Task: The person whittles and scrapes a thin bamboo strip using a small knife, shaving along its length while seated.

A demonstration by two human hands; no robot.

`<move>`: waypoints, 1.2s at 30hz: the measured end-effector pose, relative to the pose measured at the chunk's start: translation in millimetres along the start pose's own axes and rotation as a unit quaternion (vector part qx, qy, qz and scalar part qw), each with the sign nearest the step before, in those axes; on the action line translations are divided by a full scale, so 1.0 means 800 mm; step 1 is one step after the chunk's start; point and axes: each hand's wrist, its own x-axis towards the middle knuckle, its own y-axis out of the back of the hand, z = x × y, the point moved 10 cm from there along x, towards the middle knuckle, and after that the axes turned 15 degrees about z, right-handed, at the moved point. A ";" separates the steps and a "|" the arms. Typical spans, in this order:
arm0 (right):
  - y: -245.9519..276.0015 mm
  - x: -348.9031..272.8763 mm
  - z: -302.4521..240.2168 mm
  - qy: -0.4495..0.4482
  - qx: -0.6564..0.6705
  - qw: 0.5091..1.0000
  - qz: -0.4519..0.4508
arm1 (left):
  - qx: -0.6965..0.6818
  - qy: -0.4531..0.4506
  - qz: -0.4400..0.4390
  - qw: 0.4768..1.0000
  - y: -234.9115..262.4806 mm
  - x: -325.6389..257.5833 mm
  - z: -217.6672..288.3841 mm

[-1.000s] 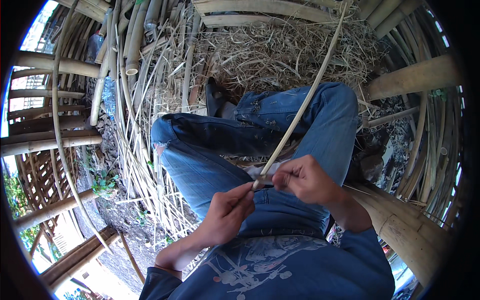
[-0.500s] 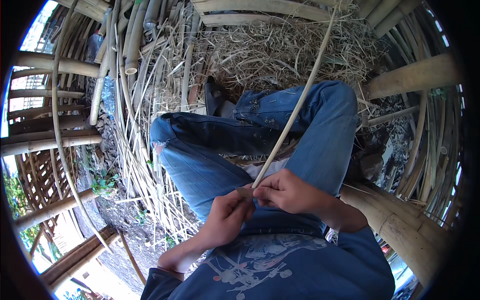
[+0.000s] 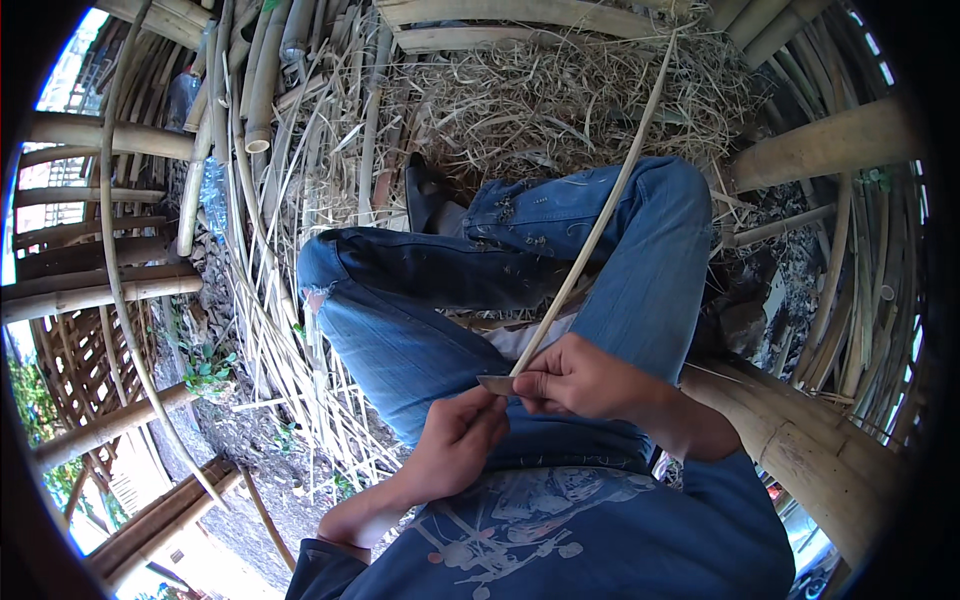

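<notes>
A long, pale bamboo strip (image 3: pixel 596 230) slants from my lap up over my bent leg toward the top of the view. Its near end runs down to the closed fingertips of my left hand (image 3: pixel 460 435), which pinch it; the very end is hidden there. My right hand (image 3: pixel 572 378) is closed at the strip just above, with its thumb pressed on a small knife (image 3: pixel 495 384). The short grey blade points left and lies across the strip, close to my left fingers. The knife's handle is hidden in my right hand.
My legs in blue jeans (image 3: pixel 400 330) are bent beneath the work. Shavings (image 3: pixel 560 100) heap beyond my feet, and thin split strips (image 3: pixel 285 350) lie on the left. Thick bamboo poles (image 3: pixel 800 455) stand close on the right; a bamboo railing (image 3: pixel 110 290) runs along the left.
My hands have drawn slightly apart, and more of the knife blade shows between them. The strip's far end has shifted only a little.
</notes>
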 end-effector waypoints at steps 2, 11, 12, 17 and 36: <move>0.015 0.002 -0.004 -0.022 0.029 0.999 0.027 | -0.014 0.014 -0.012 1.000 -0.001 -0.004 0.009; 0.001 -0.004 0.009 -0.040 0.094 0.995 0.005 | -0.044 0.044 -0.042 0.997 -0.011 -0.011 0.002; 0.006 -0.005 0.009 -0.040 0.095 0.995 0.005 | -0.037 0.046 -0.041 0.997 -0.011 -0.012 0.002; 0.075 0.005 0.015 -0.038 0.132 0.989 0.046 | -0.046 0.027 -0.044 0.998 -0.005 -0.017 0.002; 0.035 -0.005 -0.001 -0.023 0.081 0.996 0.029 | -0.035 0.043 -0.052 0.997 -0.010 -0.021 -0.005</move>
